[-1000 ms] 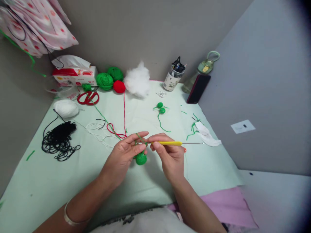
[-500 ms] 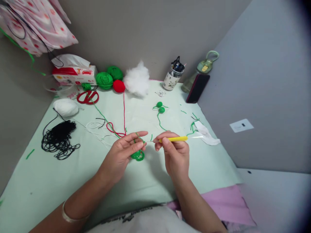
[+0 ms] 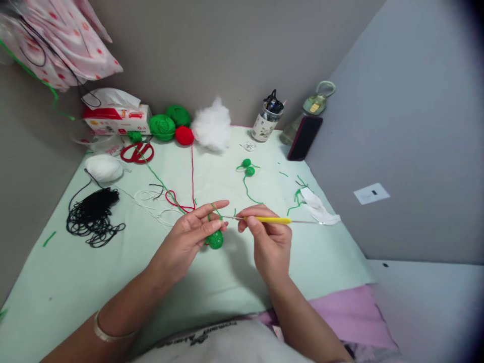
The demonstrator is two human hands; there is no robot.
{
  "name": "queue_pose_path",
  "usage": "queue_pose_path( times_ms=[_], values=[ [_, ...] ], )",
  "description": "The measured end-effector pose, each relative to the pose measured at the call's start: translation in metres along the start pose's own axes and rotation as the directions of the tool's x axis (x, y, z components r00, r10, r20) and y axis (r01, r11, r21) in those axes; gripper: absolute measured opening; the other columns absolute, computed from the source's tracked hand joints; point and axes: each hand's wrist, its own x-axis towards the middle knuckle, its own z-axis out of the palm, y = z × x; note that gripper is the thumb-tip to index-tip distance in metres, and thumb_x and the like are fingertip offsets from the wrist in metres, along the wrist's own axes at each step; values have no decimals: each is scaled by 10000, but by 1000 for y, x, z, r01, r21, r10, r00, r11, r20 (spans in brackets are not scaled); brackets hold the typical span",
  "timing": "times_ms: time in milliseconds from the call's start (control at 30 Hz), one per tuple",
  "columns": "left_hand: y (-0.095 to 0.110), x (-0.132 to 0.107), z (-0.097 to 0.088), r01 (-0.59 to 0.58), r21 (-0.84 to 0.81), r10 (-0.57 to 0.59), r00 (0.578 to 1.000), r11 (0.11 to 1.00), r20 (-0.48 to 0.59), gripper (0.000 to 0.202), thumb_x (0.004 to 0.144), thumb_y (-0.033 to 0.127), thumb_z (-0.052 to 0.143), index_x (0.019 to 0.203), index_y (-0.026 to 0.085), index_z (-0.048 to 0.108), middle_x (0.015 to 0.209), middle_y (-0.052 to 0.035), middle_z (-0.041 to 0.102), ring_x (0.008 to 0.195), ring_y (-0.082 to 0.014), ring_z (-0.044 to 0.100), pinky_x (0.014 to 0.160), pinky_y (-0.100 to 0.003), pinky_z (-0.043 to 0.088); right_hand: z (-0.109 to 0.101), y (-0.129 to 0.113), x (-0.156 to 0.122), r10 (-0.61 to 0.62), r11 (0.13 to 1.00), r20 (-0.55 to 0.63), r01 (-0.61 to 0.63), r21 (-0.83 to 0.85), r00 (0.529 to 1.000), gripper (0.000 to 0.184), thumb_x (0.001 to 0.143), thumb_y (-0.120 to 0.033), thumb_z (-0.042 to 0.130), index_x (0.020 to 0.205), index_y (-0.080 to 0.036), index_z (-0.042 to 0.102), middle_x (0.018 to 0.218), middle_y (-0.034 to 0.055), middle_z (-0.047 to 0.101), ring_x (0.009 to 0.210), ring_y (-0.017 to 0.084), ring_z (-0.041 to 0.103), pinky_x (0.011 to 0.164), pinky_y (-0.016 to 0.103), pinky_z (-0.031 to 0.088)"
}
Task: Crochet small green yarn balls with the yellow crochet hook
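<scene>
My left hand (image 3: 191,233) pinches a small green crochet piece (image 3: 216,240) between thumb and fingers, its rounded body hanging below the thumb. Green yarn (image 3: 161,180) runs from a small green bundle at the back left to this hand and loops over its raised index finger. In my right hand (image 3: 267,237) is a crochet hook with a yellow handle (image 3: 274,220), gripped like a pen and lying almost level. The hook's thin metal shaft points left and reaches the green stitches at my left fingertips. A bit of red shows beside the piece.
Red-handled scissors (image 3: 137,153), white yarn (image 3: 104,168) and a black yarn tangle (image 3: 93,217) lie at left. Green balls (image 3: 162,127), a red ball (image 3: 184,135) and white stuffing (image 3: 212,124) line the back. A phone (image 3: 305,138) leans against a bottle (image 3: 293,128) at right.
The crochet piece has turned in my left fingers and now shows a rounder, closed side. The hook has shifted slightly, its shaft still at the stitches. The view has moved a little.
</scene>
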Motion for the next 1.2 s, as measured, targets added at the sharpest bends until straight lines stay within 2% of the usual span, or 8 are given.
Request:
queue_pose_path(
  times_ms=[300,600,667,733,833,1067,1167,1200],
  values=[
    [1,-7,-1,-34,145,28,999,989,44,222,817,350,845,1008,241,811,778,-22,767,775,-163,680,688,-254,455,-5,-6,2,267,947,-14,-259,191,964,123,881,-331,763,834,-222,792,772,10,713,591,114,586,571,271,482],
    [11,-5,-1,-212,287,218,976,934,9,145,804,329,849,783,205,778,753,-20,738,685,-157,636,628,-258,478,-27,-14,8,196,942,269,-105,-318,943,255,923,-367,734,1147,-245,725,1046,48,739,837,172,689,754,311,574],
    [19,-3,-6,-172,159,178,984,972,-26,157,773,338,879,812,218,785,856,-35,764,813,-198,691,677,-279,527,-49,-9,15,217,787,316,26,-616,923,245,985,-328,658,1207,-225,674,1095,66,723,871,175,683,780,309,567],
    [29,-2,-10,-151,18,151,989,988,1,182,734,345,913,793,237,779,1055,-50,789,1068,-267,704,818,-349,583,-69,0,20,313,351,321,205,-914,894,242,1017,-244,592,1254,-209,633,1163,101,690,1022,217,658,838,332,540],
    [41,0,-15,-188,-133,202,975,973,96,195,733,358,922,719,260,755,1274,-26,754,1397,-327,539,1035,-483,551,-88,13,21,355,184,266,212,-960,896,97,967,-127,600,1008,-148,685,1026,158,676,977,294,624,763,373,490],
    [44,5,-24,-206,-249,246,959,946,143,212,746,384,914,689,291,732,1393,19,702,1540,-357,365,1121,-642,464,-97,21,22,332,248,298,222,-943,895,235,1020,-118,438,968,-178,659,927,92,666,813,208,606,685,303,444],
    [39,7,-26,-171,-229,213,961,958,175,194,774,395,892,704,292,744,1414,20,694,1549,-348,353,1149,-634,435,-84,9,27,313,415,324,178,-892,893,355,1101,-266,307,981,-208,636,794,5,639,650,138,553,628,256,444],
    [38,7,-26,-159,-222,204,959,962,196,187,790,395,880,708,292,747,1419,22,691,1553,-341,348,1159,-627,425,-77,4,30,293,589,328,101,-802,898,387,1108,-327,306,953,-201,638,747,-5,613,613,131,522,594,253,423]
  ],
)
